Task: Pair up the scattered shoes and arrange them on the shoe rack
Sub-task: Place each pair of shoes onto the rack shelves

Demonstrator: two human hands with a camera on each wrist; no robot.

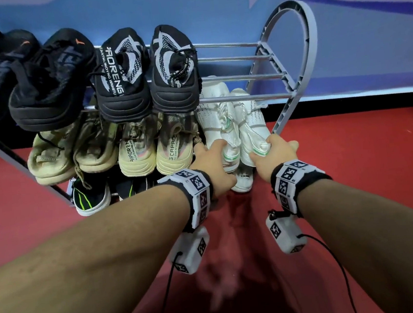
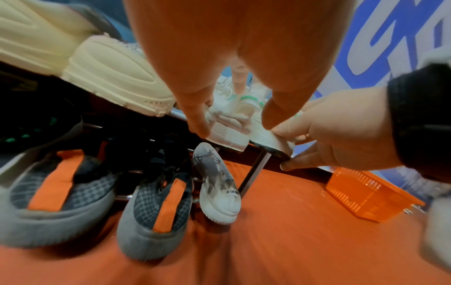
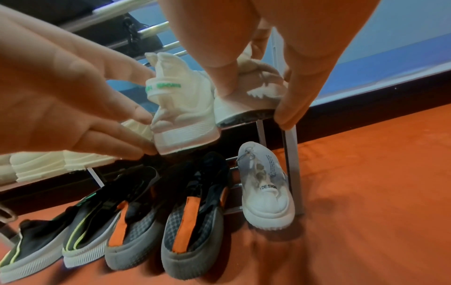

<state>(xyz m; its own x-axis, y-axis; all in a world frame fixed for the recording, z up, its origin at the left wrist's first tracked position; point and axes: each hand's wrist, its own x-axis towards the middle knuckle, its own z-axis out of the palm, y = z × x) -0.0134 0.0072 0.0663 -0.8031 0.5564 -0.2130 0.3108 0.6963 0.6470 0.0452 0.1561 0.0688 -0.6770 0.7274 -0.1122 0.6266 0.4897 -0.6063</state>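
A white pair with green heel tabs stands heel-out at the right end of the grey shoe rack's (image 1: 290, 45) middle shelf. My left hand (image 1: 210, 147) pinches the heel of the left white shoe (image 1: 215, 119) between thumb and fingers; the left wrist view shows a digit on each side of that heel (image 2: 229, 135). My right hand (image 1: 270, 147) grips the heel of the right white shoe (image 1: 250, 118), with a finger and thumb round it (image 3: 253, 96) in the right wrist view. The two shoes stand side by side and touch.
Two black pairs (image 1: 120, 73) fill the top shelf. Beige pairs (image 1: 97, 147) sit left of the white pair. The bottom shelf holds a black-green pair (image 1: 90, 196), a grey-orange pair (image 3: 190, 231) and a single white shoe (image 3: 266, 192). An orange basket (image 2: 366, 194) lies on the red floor to the right.
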